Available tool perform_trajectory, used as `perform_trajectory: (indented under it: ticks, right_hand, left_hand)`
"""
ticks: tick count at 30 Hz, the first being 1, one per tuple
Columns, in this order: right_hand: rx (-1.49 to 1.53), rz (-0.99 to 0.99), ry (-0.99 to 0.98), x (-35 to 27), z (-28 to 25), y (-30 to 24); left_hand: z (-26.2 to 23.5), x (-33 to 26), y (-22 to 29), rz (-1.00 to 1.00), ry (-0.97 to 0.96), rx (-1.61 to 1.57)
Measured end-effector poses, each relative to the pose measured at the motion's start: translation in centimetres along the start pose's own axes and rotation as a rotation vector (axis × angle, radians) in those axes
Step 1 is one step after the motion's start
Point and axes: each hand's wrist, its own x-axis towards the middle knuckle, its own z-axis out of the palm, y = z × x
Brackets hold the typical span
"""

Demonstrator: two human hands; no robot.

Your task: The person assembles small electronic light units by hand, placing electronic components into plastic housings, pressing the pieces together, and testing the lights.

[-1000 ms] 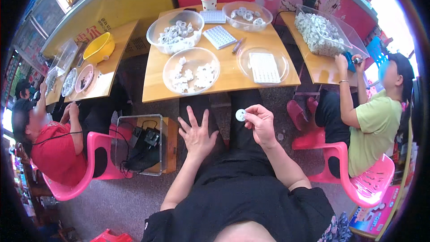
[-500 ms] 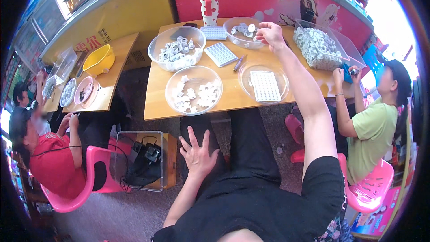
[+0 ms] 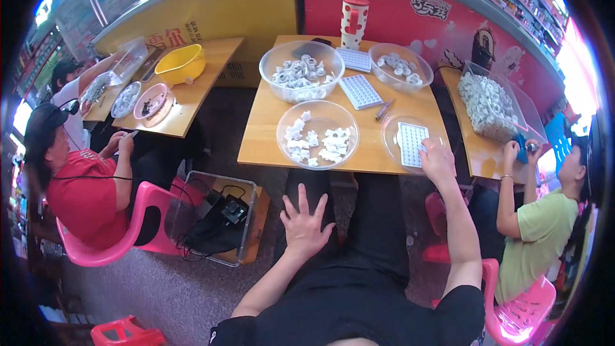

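Right hand [image 3: 437, 160] touches the white grid tray [image 3: 410, 143] in a clear bowl [image 3: 392, 147]; left hand [image 3: 306, 223] rests spread wide on thigh, empty.

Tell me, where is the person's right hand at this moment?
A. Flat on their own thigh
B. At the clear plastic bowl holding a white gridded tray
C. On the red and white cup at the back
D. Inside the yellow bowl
B: the right hand reaches to the rim of the clear plastic bowl holding the white gridded tray, while the left hand lies spread on the thigh.
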Motion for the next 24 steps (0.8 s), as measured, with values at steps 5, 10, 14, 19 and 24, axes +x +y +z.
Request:
perform_trajectory:
  ticks: [5, 10, 14, 19, 24]
  right_hand:
    - [0.018, 0.024, 0.022, 0.5, 1.7, -0.3]
    - [0.05, 0.089, 0.133, -0.2, 3.5, 2.9]
    - [0.169, 0.007, 0.326, 0.0, 2.8, 3.3]
    - [0.036, 0.051, 0.248, -0.3, 1.5, 2.9]
    - [0.297, 0.015, 0.415, 1.4, 1.5, 4.4]
  left_hand:
    - [-0.4, -0.7, -0.1, -0.022, -0.016, 0.01]
    - [0.0, -1.0, -0.1, 0.007, 0.0, -0.003]
    - [0.0, -1.4, 0.0, -0.006, 0.028, -0.024]
    - [0.1, -1.0, 0.3, 0.026, 0.038, -0.022]
    - [-0.2, -0.2, 0.2, -0.022, -0.03, 0.019]
